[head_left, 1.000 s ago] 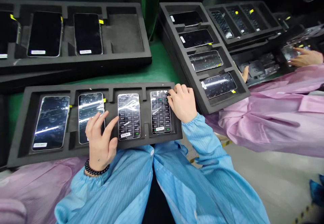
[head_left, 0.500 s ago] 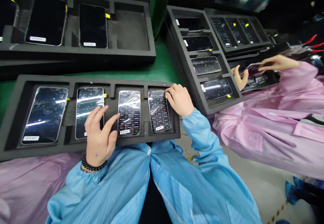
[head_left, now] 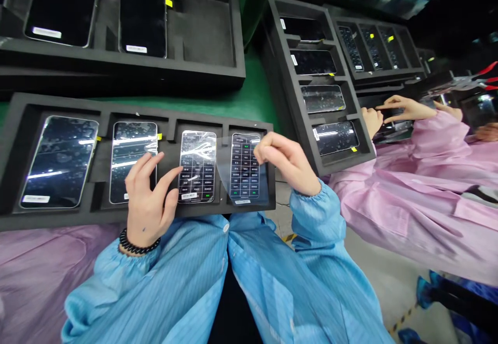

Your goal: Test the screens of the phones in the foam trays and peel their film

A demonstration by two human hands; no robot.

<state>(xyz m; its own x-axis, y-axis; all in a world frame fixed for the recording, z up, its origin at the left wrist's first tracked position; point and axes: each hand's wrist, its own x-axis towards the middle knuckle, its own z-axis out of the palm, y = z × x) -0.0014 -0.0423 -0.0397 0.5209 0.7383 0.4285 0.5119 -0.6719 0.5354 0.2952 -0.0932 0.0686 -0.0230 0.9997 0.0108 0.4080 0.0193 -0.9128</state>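
Note:
My right hand (head_left: 286,160) pinches the upper edge of a clear protective film (head_left: 225,162), raised over the rightmost phone (head_left: 245,170). That phone's screen is lit with a grid of text cells, a few green. My left hand (head_left: 150,198) has its fingers spread, with the index fingertip at the left edge of a second lit phone (head_left: 197,178). Behind those fingers lies a dark phone (head_left: 133,147) with a yellow tab. Another dark phone (head_left: 60,162) fills the left slot. All sit in a black foam tray (head_left: 140,109) across my lap.
Another black tray (head_left: 206,69) with dark phones stands at the back left on a green surface (head_left: 254,84). To the right, a further tray (head_left: 324,165) holds several phones. Beyond it are a co-worker's hands (head_left: 404,108) and pink sleeves.
My right hand has lifted the film off the rightmost phone's screen, its fingers now curled in. My left hand stays nearly in place. The co-worker's hands have shifted.

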